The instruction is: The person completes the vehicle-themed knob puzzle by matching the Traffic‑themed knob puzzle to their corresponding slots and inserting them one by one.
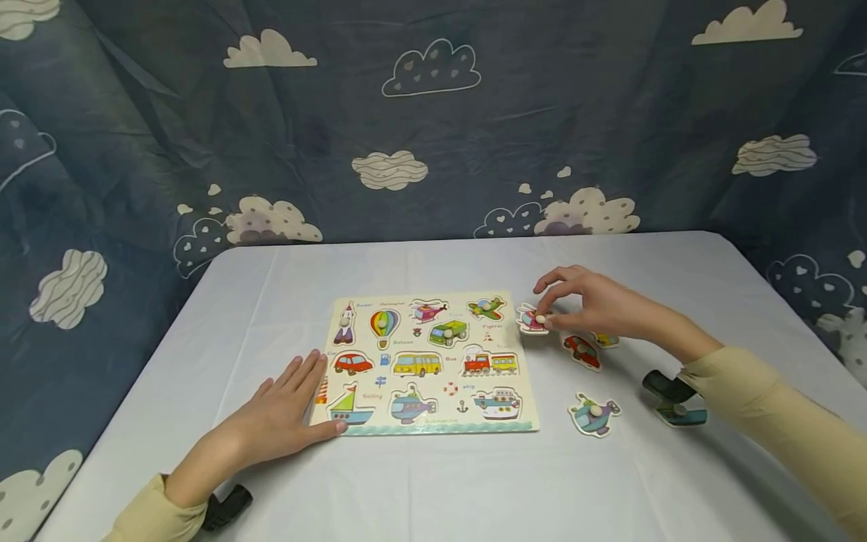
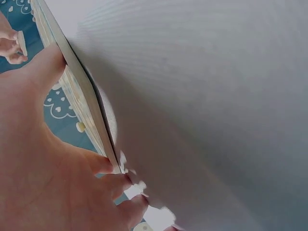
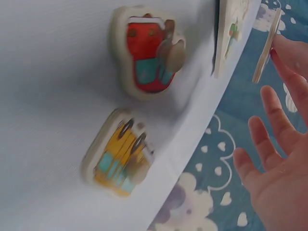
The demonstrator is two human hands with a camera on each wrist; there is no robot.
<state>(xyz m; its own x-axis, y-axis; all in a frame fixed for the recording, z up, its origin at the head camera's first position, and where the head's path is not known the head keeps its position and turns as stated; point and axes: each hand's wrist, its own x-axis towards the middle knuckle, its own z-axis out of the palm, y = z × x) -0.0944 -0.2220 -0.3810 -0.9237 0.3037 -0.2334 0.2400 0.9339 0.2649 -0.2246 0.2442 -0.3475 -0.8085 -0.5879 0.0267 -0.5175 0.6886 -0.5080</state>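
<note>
My left hand (image 1: 284,403) lies with outstretched fingers over the left edge of a wooden peg puzzle board (image 1: 433,429). In the left wrist view, its thumb and fingertips touch the board's edge (image 2: 89,98). Just off the board's upper right side, my right hand (image 1: 596,305) pinches a pink helicopter puzzle piece (image 1: 530,320) by its knob. The right wrist view shows that piece (image 3: 267,45) edge-on, above the tabletop, with the other fingers spread. A red car piece (image 1: 582,351) and a yellow bus piece (image 3: 115,156) lie beneath the right hand.
A submarine piece (image 1: 592,415) lies right of the board. Further right, another piece (image 1: 680,416) is partly covered by the black wrist camera (image 1: 668,386). Knobs show on the board's rocket (image 1: 345,325), balloon (image 1: 384,325), truck (image 1: 448,333) and plane (image 1: 486,307). A cloud-patterned cloth hangs behind the white table.
</note>
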